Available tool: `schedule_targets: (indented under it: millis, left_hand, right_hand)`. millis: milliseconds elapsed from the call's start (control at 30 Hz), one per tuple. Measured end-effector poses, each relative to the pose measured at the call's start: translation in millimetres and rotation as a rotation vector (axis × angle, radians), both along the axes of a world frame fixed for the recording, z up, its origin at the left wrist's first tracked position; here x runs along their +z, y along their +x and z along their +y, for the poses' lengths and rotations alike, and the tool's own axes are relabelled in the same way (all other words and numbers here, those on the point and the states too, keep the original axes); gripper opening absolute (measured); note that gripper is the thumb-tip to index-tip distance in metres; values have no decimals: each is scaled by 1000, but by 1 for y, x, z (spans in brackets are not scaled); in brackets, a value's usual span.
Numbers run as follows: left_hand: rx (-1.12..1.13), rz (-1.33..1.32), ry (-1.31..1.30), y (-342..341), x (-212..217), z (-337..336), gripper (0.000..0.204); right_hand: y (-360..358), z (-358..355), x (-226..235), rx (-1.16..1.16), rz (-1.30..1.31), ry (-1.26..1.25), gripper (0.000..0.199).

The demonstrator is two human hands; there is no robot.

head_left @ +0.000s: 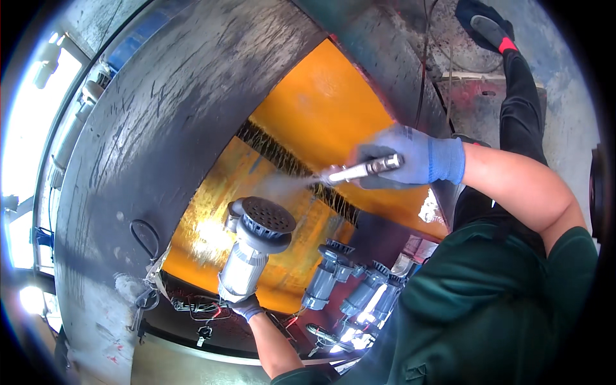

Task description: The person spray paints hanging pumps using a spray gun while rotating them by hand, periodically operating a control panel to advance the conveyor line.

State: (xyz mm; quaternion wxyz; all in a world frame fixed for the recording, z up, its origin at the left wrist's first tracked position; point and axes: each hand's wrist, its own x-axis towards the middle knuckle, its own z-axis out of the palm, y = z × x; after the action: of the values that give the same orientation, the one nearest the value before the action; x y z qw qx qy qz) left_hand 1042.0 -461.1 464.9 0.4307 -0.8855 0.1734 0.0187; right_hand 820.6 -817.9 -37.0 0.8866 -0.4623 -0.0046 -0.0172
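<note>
My left hand (247,307), in a glove, is closed on the lower end of a grey electric motor (242,266), its fingers partly hidden behind it. The motor tilts slightly, with a round dark grille (268,215) at its upper end. My right hand (410,156), in a blue-grey glove, is closed on a silver spray gun (367,169) and a little blurred. A pale mist (282,184) spreads from the gun's tip toward the grille. Gun and motor stay apart.
Several more grey motors (323,276) stand to the right of the held one. Wires with connectors (199,311) lie near the front edge. Behind are yellow panels (321,96) and a dark bristle strip (269,149). A scuffed grey wall (135,141) curves along the left.
</note>
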Motion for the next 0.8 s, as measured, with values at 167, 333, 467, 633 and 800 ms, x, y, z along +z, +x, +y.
schedule_targets:
  millis: [167, 333, 467, 633, 800]
  left_hand:
    - [93, 21, -118, -13, 2, 9, 73]
    - [224, 82, -130, 5, 11, 43, 74]
    - [204, 96, 180, 10, 32, 98, 83]
    - [139, 101, 421, 35, 58, 170, 74]
    - [512, -69, -1549, 27, 36, 186, 45]
  right_hand:
    - [11, -15, 22, 216, -45, 108, 22]
    - [9, 3, 17, 194, -8, -215, 32]
    - [14, 9, 41, 253, 54, -256, 35]
    - [19, -4, 86, 225, 74, -46, 28]
    - [34, -22, 120, -90, 181, -94, 23]
